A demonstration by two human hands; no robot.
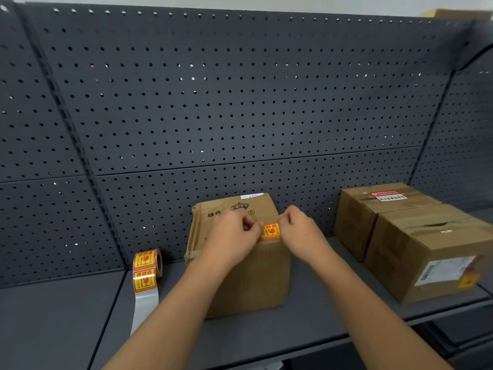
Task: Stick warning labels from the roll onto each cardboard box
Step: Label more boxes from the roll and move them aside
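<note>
A brown cardboard box (253, 273) stands on the grey shelf in front of me. An orange and yellow warning label (270, 231) lies on its top front edge. My left hand (234, 233) pinches the label's left end and my right hand (301, 225) pinches its right end. The roll of labels (148, 261) stands upright to the left of the box, with a strip of bare backing paper (144, 308) trailing toward me. Two more cardboard boxes sit to the right, a near one (426, 252) with a small orange sticker on its front and a far one (373, 209).
The dark grey metal shelf (306, 324) has a front edge close to me and a seam at the left. A perforated grey back panel (226, 102) rises behind everything. The boxes on the right touch each other.
</note>
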